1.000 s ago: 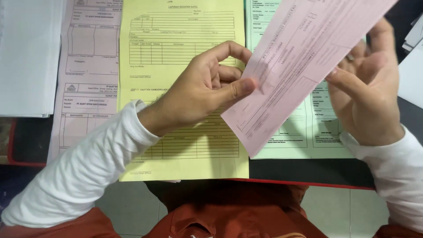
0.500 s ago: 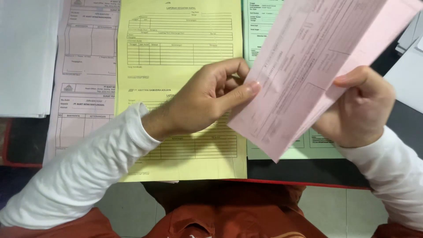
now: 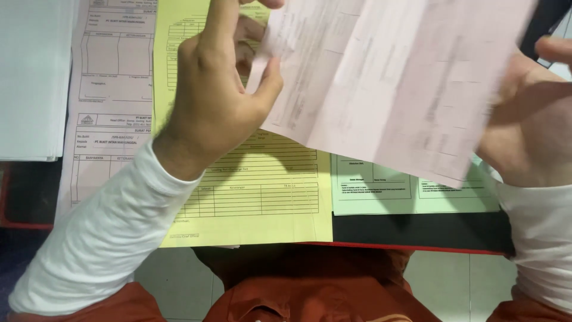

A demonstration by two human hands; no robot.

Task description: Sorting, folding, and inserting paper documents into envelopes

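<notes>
- We look down on a dark desk (image 3: pixel 417 229) with a red front edge, pale floor tiles below it, and forms laid side by side across the top.
- Our left hand (image 3: pixel 217 98) is closed on the left edge of a pink sheet (image 3: pixel 393 77), thumb pressed on its near face, fingers curled behind it.
- Our right hand (image 3: pixel 527 119) sits at the sheet's right side, mostly behind the paper. It seems to support that edge, but we cannot tell how far the fingers are closed.
- The pink sheet hangs in the air above the desk, tilted and blurred, with fold creases across it, and it covers the tops of the forms beneath.
- Under the left hand lies a yellow form (image 3: pixel 262 197). Just right of it is a pale green form (image 3: pixel 411 191), and to its left a pale pink form (image 3: pixel 110 77).
- A stack of white paper (image 3: pixel 30 77) rests at the far left.
- We judge the risks small: the one-edge pinch could let the sheet slip or crease, and a low sweep could nudge the flat forms out of line.
</notes>
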